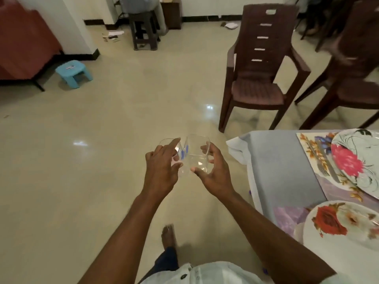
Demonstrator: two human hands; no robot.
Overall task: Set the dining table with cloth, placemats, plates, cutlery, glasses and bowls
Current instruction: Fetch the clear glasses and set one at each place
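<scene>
I carry two clear glasses over the floor, side by side and touching. My left hand [162,167] holds the left glass [174,150], index finger along its rim. My right hand [213,171] grips the right glass [196,154] between thumb and fingers. The dining table [283,160] is at the right, covered with a grey-blue cloth. On it lie floral placemats [311,148], a plate with a pink flower [352,160] and a plate with a red flower [338,224]. A fork and a knife [326,165] lie on the placemat left of the far plate.
Two brown plastic chairs [260,78] stand behind the table at the right. A small blue stool [73,72] and a red cabinet [24,44] are at the far left, a dark stool [143,31] at the back. My bare foot [169,234] is on the tiled floor.
</scene>
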